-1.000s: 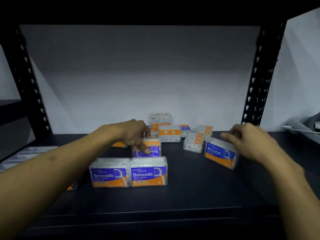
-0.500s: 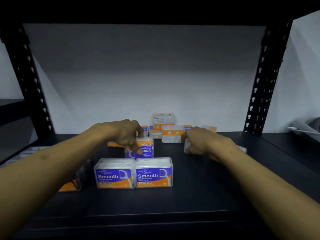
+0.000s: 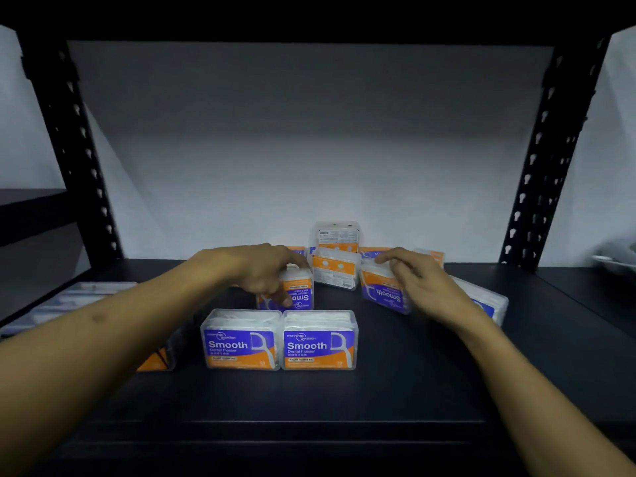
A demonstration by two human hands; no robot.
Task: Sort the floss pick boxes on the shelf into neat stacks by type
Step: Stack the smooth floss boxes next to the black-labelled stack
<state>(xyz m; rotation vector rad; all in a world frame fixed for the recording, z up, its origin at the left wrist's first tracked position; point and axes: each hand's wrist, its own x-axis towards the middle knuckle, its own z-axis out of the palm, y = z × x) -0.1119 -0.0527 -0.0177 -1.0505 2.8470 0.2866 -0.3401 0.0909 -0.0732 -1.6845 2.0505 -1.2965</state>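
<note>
Two purple-and-orange "Smooth" floss pick boxes (image 3: 241, 340) (image 3: 319, 340) stand side by side at the front of the black shelf (image 3: 395, 390). Just behind them my left hand (image 3: 261, 270) grips an upside-down Smooth box (image 3: 299, 294). To the right, my right hand (image 3: 420, 280) holds another upside-down Smooth box (image 3: 382, 290), tilted. More boxes (image 3: 335, 270) are scattered at the back, one standing upright (image 3: 337, 235). A clear box (image 3: 485, 299) lies right of my right forearm, partly hidden.
Black perforated uprights (image 3: 79, 149) (image 3: 550, 149) frame the shelf, with a pale wall behind. An orange-labelled box (image 3: 155, 359) lies under my left forearm. Clear flat boxes (image 3: 69, 297) sit at the far left.
My right hand left the "Round" box at the right, moved left and took hold of an upside-down Smooth box. My left hand stays on its box.
</note>
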